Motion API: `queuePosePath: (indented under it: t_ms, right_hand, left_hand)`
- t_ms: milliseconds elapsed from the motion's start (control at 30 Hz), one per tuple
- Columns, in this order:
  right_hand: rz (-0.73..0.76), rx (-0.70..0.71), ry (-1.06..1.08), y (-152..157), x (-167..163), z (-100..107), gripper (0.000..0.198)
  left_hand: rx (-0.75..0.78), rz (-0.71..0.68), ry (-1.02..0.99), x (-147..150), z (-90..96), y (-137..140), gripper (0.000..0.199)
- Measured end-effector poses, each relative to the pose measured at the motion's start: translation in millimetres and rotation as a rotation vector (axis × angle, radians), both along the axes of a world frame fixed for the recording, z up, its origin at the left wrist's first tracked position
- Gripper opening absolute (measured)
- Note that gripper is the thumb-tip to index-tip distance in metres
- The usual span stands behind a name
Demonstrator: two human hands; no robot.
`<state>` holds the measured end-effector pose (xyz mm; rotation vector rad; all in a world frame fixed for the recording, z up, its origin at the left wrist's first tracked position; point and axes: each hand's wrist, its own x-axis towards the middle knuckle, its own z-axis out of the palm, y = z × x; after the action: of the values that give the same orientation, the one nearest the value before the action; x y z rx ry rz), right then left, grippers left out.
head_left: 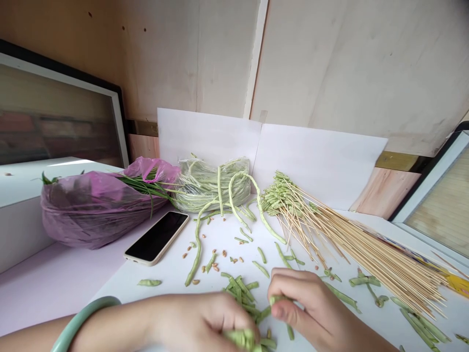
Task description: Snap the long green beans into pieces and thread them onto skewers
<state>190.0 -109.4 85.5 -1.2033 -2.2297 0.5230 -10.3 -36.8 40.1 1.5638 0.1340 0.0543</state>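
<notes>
My left hand (198, 315), with a green bangle (86, 318) on its wrist, is closed around several cut bean pieces (242, 338) at the bottom edge of the view. It is slightly blurred. My right hand (311, 305) pinches a short piece of long bean (277, 299) between thumb and fingers, just to the right of it. Below and between both hands lies a pile of cut bean pieces (242, 289) on the white surface. Whole long beans (198, 244) stretch out behind it, with brown bean seeds (215, 267) scattered among loose pieces.
A purple bag of greens (88, 210) stands left, near a phone (157, 239). Behind is a clear bag of long beans (208, 188). At right lie bamboo skewers (366, 254), bean pieces (280, 193) threaded on their far ends. White boards (315, 156) lean at the back.
</notes>
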Motion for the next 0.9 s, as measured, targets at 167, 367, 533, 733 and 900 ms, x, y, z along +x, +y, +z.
queuePosePath:
  t_ms: [167, 367, 533, 733, 900]
  right_hand:
    - [-0.1, -0.085, 0.009, 4, 9, -4, 0.022]
    - [-0.026, -0.143, -0.03, 8, 11, -10, 0.039]
    - [-0.061, -0.164, 0.137, 12, 3, -20, 0.032]
    - [-0.068, -0.125, 0.258, 14, -8, -37, 0.031]
    - [-0.094, 0.087, 0.218, 15, -9, -52, 0.036]
  left_hand:
    - [-0.475, 0.386, -0.004, 8, 5.3, 8, 0.037]
    - [-0.591, 0.498, -0.004, 9, 1.5, 11, 0.034]
    - [-0.559, 0.458, 0.054, 10, -3.4, 12, 0.042]
    - [-0.456, 0.374, 0.092, 14, -1.6, 7, 0.045]
    - [-0.331, 0.253, 0.127, 12, 3.5, 2, 0.047]
